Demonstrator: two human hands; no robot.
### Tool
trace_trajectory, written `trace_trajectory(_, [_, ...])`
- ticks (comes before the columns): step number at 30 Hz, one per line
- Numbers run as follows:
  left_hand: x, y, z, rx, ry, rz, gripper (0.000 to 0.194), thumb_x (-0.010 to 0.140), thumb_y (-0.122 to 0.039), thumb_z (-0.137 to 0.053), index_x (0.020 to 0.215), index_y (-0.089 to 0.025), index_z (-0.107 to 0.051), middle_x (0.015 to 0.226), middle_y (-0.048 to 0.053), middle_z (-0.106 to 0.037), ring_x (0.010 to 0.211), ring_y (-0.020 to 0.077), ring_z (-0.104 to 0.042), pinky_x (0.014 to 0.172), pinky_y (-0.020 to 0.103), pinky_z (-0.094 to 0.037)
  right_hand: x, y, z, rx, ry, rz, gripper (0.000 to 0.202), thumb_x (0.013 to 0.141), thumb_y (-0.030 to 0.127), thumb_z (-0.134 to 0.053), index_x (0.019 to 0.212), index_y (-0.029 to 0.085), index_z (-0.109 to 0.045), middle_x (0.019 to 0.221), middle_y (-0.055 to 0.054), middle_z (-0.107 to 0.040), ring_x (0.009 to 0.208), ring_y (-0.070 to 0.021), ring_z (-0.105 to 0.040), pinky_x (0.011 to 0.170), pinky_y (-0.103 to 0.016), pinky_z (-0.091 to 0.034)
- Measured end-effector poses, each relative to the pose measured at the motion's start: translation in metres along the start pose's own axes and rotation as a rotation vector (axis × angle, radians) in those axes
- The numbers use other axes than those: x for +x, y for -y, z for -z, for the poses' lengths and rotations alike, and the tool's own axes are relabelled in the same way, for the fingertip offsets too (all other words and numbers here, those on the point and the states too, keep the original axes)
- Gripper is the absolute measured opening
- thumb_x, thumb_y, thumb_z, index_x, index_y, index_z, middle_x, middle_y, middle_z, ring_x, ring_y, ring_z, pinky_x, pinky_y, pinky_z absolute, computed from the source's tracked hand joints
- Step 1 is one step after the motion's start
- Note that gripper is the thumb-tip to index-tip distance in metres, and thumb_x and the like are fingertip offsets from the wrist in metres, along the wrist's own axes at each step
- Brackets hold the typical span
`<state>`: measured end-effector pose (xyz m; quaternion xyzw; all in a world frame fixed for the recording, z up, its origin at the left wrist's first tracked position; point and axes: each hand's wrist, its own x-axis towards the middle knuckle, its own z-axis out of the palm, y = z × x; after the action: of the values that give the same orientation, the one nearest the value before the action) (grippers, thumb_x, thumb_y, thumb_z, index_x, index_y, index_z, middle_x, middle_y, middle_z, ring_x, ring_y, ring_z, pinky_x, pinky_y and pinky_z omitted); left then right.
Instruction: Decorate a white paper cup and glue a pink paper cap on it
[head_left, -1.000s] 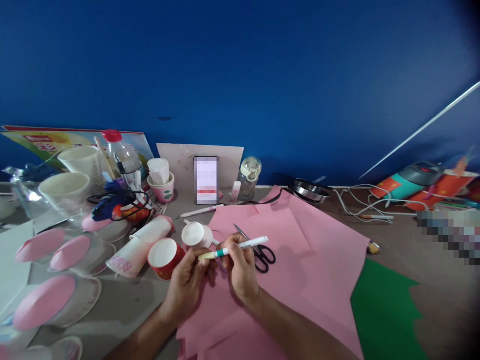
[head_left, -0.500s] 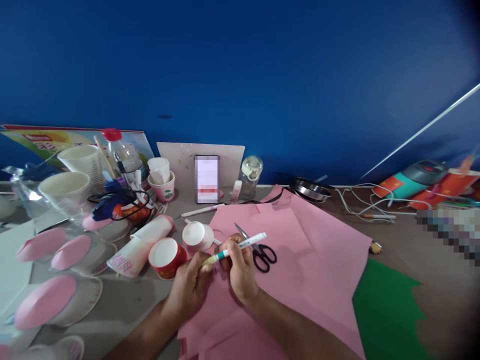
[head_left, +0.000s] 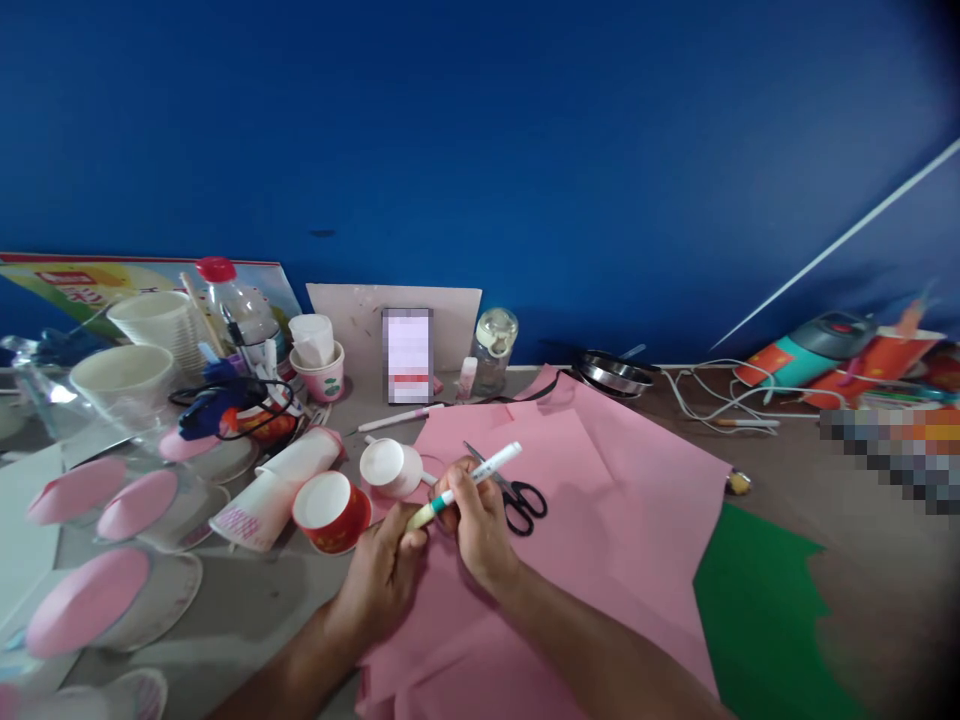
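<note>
My right hand [head_left: 480, 520] is closed in a writing grip round a white marker [head_left: 499, 460] with a green band near its lower end. The marker slants down to the left, toward my left hand [head_left: 386, 565]. That hand is pinched on a small pale yellowish piece [head_left: 422, 517], which meets the marker's lower end; its exact kind is unclear. Both hands are over pink paper [head_left: 592, 560]. Black-handled scissors [head_left: 525, 505] lie just right of my right hand. A white cup [head_left: 390, 465] and a red paper cup [head_left: 326, 510] are left of the hands.
Several clear cups with pink tops [head_left: 90, 600] line the left side. A phone [head_left: 408, 355] leans against a pale board, near a glass jar [head_left: 496, 345]. Green paper [head_left: 757, 610] lies at right, below tangled white cables [head_left: 697, 395]. A blue wall rises behind.
The view has shifted slightly, moving most things a little left in the picture. Both hands keep their grips, and the marker's upper end sits slightly lower left of where it was.
</note>
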<state>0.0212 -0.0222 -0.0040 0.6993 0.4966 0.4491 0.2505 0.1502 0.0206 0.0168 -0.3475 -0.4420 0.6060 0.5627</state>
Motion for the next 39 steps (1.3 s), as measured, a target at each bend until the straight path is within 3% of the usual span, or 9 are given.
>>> trace_trajectory(7, [0.007, 0.002, 0.002, 0.112, -0.063, 0.118, 0.018, 0.089, -0.028, -0.051, 0.076, -0.021, -0.061, 0.064, 0.001, -0.068, 0.057, 0.0151, -0.061, 0.055, 0.023, -0.047, 0.043, -0.004, 0.041, -0.239, -0.365, 0.268, 0.023, 0.092, 0.042, -0.053, 0.081, 0.022, -0.051, 0.06, 0.006, -0.051, 0.052, -0.0112, -0.043, 0.049, -0.022, -0.037])
trace_trajectory(9, [0.007, 0.002, 0.003, 0.142, -0.069, 0.063, 0.018, 0.089, -0.028, -0.052, 0.076, -0.021, -0.062, 0.062, 0.001, -0.067, 0.054, 0.0146, -0.06, 0.054, 0.022, -0.047, 0.048, -0.012, 0.051, -0.489, -0.306, 0.369, 0.012, 0.091, 0.032, -0.053, 0.095, 0.022, -0.057, 0.076, 0.0, -0.059, 0.065, -0.0153, -0.054, 0.061, -0.027, -0.046])
trace_trajectory(11, [0.005, 0.002, 0.002, 0.159, -0.049, 0.012, 0.018, 0.089, -0.026, -0.052, 0.076, -0.021, -0.063, 0.063, 0.002, -0.068, 0.054, 0.0149, -0.061, 0.055, 0.022, -0.047, 0.048, -0.019, 0.056, -0.768, -0.197, 0.482, 0.027, 0.088, 0.02, -0.052, 0.113, 0.019, -0.058, 0.1, -0.01, -0.064, 0.089, -0.0229, -0.06, 0.081, -0.038, -0.049])
trace_trajectory(14, [0.003, 0.003, 0.001, 0.168, -0.044, -0.021, 0.016, 0.089, -0.025, -0.053, 0.078, -0.021, -0.064, 0.065, 0.003, -0.07, 0.055, 0.0154, -0.063, 0.055, 0.022, -0.047, 0.046, -0.024, 0.057, -1.099, -0.114, 0.541, 0.051, 0.082, 0.009, -0.049, 0.132, 0.016, -0.052, 0.122, -0.018, -0.057, 0.11, -0.0313, -0.054, 0.096, -0.049, -0.042])
trace_trajectory(18, [0.004, 0.006, 0.002, 0.185, -0.089, -0.006, 0.014, 0.089, -0.026, -0.055, 0.081, -0.021, -0.065, 0.065, 0.001, -0.069, 0.055, 0.0151, -0.063, 0.054, 0.021, -0.047, 0.045, -0.025, 0.055, -1.324, -0.104, 0.491, 0.056, 0.08, 0.006, -0.048, 0.135, 0.016, -0.053, 0.134, -0.021, -0.048, 0.124, -0.0352, -0.046, 0.107, -0.059, -0.029])
trace_trajectory(24, [0.005, 0.006, 0.002, 0.172, -0.102, -0.033, 0.012, 0.088, -0.024, -0.055, 0.081, -0.021, -0.065, 0.066, 0.002, -0.071, 0.055, 0.0156, -0.065, 0.054, 0.021, -0.048, 0.041, -0.016, 0.054, -1.104, 0.007, 0.644, 0.041, 0.079, 0.004, -0.047, 0.111, 0.019, -0.068, 0.118, -0.015, -0.062, 0.111, -0.0287, -0.054, 0.1, -0.049, -0.039])
trace_trajectory(27, [0.005, 0.005, 0.001, 0.164, -0.087, -0.047, 0.012, 0.088, -0.023, -0.055, 0.081, -0.021, -0.065, 0.067, 0.002, -0.071, 0.056, 0.0156, -0.065, 0.055, 0.021, -0.049, 0.037, -0.007, 0.048, -0.903, 0.245, 0.682, 0.038, 0.087, 0.004, -0.041, 0.108, 0.021, -0.068, 0.087, -0.007, -0.069, 0.086, -0.0218, -0.06, 0.088, -0.039, -0.045])
trace_trajectory(31, [0.004, 0.006, 0.0, 0.169, -0.055, -0.042, 0.013, 0.09, -0.022, -0.054, 0.083, -0.021, -0.065, 0.071, 0.004, -0.073, 0.059, 0.0159, -0.067, 0.059, 0.022, -0.051, 0.033, -0.004, 0.042, -0.995, 0.468, 0.602, 0.019, 0.093, 0.018, -0.051, 0.092, 0.02, -0.07, 0.077, -0.006, -0.07, 0.075, -0.0209, -0.061, 0.078, -0.035, -0.043])
trace_trajectory(39, [0.003, 0.008, 0.0, 0.188, -0.053, -0.1, 0.014, 0.092, -0.019, -0.051, 0.089, -0.019, -0.065, 0.079, 0.005, -0.076, 0.068, 0.0153, -0.071, 0.063, 0.02, -0.053, 0.032, -0.006, 0.039, -1.232, 0.321, 0.488, 0.024, 0.086, 0.035, -0.069, 0.098, 0.014, -0.07, 0.09, -0.009, -0.072, 0.088, -0.0225, -0.06, 0.088, -0.037, -0.038])
